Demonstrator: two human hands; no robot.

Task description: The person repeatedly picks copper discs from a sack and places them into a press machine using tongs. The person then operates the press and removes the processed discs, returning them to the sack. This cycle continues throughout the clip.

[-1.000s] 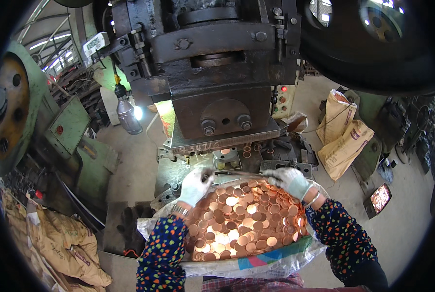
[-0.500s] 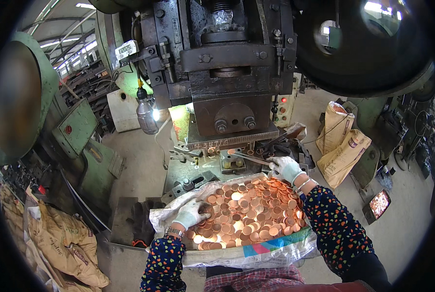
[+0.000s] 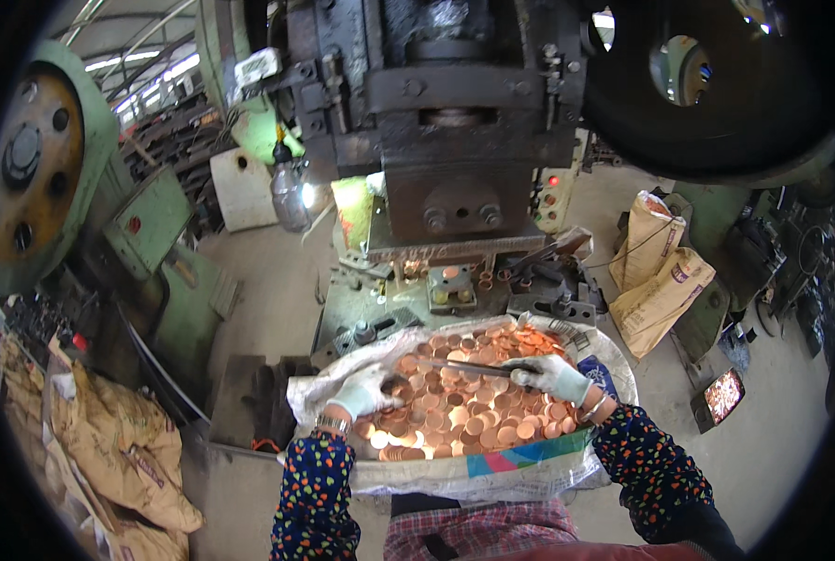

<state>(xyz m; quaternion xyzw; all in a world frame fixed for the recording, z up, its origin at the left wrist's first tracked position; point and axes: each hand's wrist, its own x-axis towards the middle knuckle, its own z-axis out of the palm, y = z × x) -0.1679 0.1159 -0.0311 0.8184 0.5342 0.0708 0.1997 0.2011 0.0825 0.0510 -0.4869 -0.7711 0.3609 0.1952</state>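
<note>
A heap of round copper discs [image 3: 474, 411] lies in a white sack-lined tray [image 3: 530, 474] in front of me. My right hand [image 3: 556, 376], in a white glove with dark fingertips, is closed around long metal tongs [image 3: 469, 366]. The tongs point left, low over the heap. At the left side of the discs my gloved left hand [image 3: 365, 391] has its fingers curled; what they hold, if anything, I cannot make out. Beyond the tray, one copper disc [image 3: 450, 273] rests on a small metal die block [image 3: 451, 295] beneath the press head [image 3: 460, 201].
The press bed [image 3: 343, 313] carries clamps, bolts and copper rings [image 3: 486, 280]. A lit lamp [image 3: 291, 198] hangs to its left. Paper sacks stand at right [image 3: 665, 299] and lie at left [image 3: 118, 458]. A green machine with a large wheel [image 3: 39, 168] stands far left.
My right hand and the tongs have drawn back from the die block to over the discs. A disc now rests on the block without the tongs. My left hand has shifted only slightly.
</note>
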